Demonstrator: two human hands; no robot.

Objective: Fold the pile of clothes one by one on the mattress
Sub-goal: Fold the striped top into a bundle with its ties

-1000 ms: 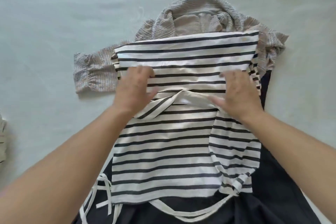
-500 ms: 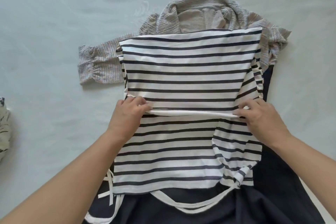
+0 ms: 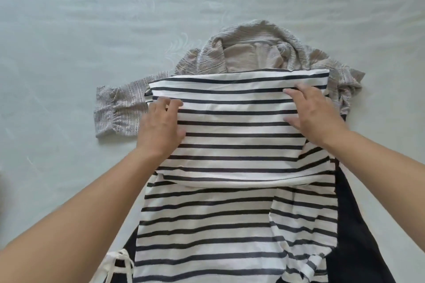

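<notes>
Garment: I see the black-and-white striped cotton top (image 3: 232, 202) lying on the clothes pile, on the pale green mattress (image 3: 69, 30).
Grip: my left hand (image 3: 158, 128) and right hand (image 3: 315, 117) lie spread flat on its folded-over flap, holding nothing.
Handling: I judge it light, soft and floppy; best pinched at the fold's corners.

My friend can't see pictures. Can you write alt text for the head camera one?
Two hands, left and right, press flat on a striped top folded over itself. It lies on a dark garment and a beige knit, on a pale mattress.
</notes>
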